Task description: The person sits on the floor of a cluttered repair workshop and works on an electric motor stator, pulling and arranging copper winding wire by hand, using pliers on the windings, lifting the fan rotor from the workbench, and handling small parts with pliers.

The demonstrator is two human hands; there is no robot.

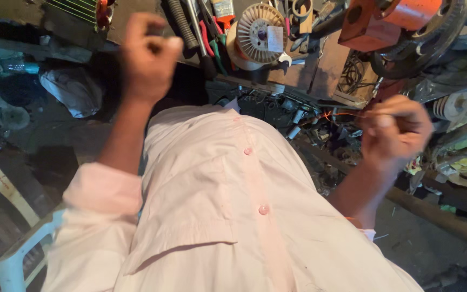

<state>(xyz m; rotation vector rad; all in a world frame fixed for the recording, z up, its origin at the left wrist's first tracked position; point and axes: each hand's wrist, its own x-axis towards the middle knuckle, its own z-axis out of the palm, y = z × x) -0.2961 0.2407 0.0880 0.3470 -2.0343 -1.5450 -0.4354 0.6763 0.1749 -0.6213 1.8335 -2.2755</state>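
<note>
Between the pinched fingertips of the right hand [393,130] a thin orange wire [328,114] was held, the fingers pressed together on its end. The strand was drawn out toward the cluttered workbench [325,70], apparently so that it stayed taut; where its far end was fastened could not be made out among the dark parts below the bench edge. The left hand [148,57] was raised near the bench's front edge and curled into a closed fist. Whether anything was gripped inside it could not be told, since only the backs of the knuckles were shown and the hand was blurred.

Beyond the hands, a pale plastic wire spool with a round ribbed face [259,37] was seen lying on the bench, close enough to be reached. Beside it a cluster of red- and green-handled hand tools [209,38] was laid, handles toward the worker. At the far right corner of the bench an orange-painted metal machine with a dark wheel [406,27] was stood.

A pale pink buttoned shirt [228,216] filled the lower middle of the view, its sleeves rolled back from the forearms, probably to keep them out of the work. At the lower left a white plastic chair frame [14,254] was visible, and crumpled grey sheeting [74,89] lay on the dark floor by the bench's left end.
</note>
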